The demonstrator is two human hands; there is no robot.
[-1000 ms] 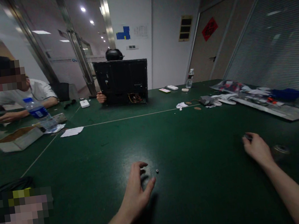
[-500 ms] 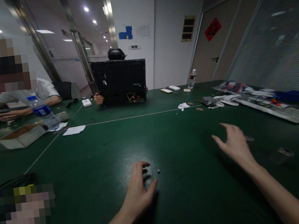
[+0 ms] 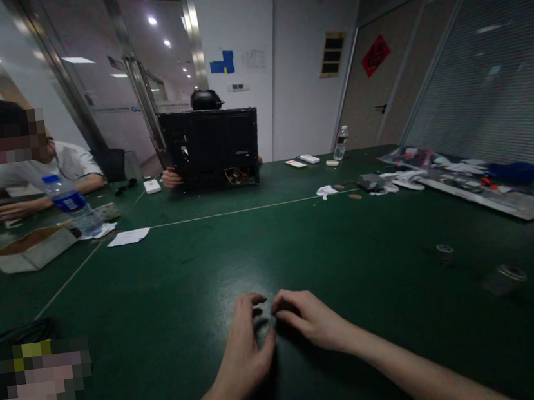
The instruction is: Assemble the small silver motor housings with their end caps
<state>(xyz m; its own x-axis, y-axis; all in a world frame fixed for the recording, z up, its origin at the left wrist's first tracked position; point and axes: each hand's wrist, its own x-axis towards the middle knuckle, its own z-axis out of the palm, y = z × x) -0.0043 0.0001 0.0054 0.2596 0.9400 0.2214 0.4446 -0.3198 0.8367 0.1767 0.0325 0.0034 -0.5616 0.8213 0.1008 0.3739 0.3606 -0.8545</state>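
On the green table [image 3: 189, 359], my left hand [image 3: 247, 351] rests with its thumb and fingers curved apart, nothing between them. Fingertips of my right hand [image 3: 313, 321] are pinched together right beside the gap of the left hand. Whatever is in that pinch is hidden or too small to name. The small dark ring-like piece that lay between the hands is out of sight now. Two small clear jars, a nearer one [image 3: 508, 279] and a farther one [image 3: 445, 253], stand to the right of my hands.
Across the table a person holds up a black panel [image 3: 211, 142] with exposed wires. At left are a person's arm [image 3: 19, 207], a water bottle [image 3: 71, 204], an open box [image 3: 32, 249] and black cable [image 3: 25, 333]. A cluttered board [image 3: 480, 190] lies at right.
My right hand has swung left from near the jars to beside my left hand, its fingers closing. The small ring-like piece has gone from view. My left hand has hardly moved.
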